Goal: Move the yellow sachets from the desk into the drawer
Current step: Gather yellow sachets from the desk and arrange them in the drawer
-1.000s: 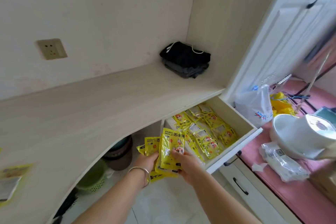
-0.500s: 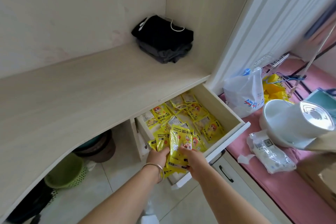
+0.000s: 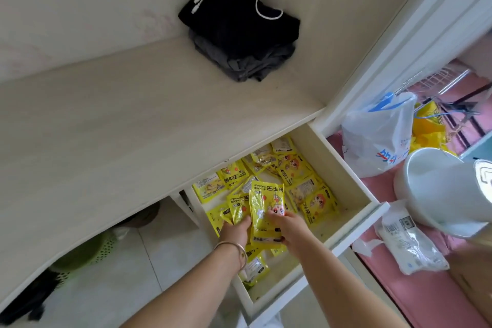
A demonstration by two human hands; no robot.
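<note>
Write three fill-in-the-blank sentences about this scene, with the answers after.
1. Both hands hold sachets coloured ____.
2. The hands are over the open ____.
3. A bracelet sits on the ____ wrist.
4. The folded clothes on the desk have a ____ cord on top.

Answers: yellow; drawer; left; white

You had a folded black garment [image 3: 239,21] with a white cord [image 3: 262,9] lying on a grey one [image 3: 247,64] in the far corner, against the wall. To your right, a white plastic bag [image 3: 378,138] with a blue handle stood on a pink surface [image 3: 415,285], with yellow bags [image 3: 428,128] just behind it. A white bowl [image 3: 436,189] sat near the bag, and a clear packet [image 3: 407,242] lay beside the bowl. A green basket [image 3: 87,253] sat on the tiled floor [image 3: 159,253] at your lower left.
</note>
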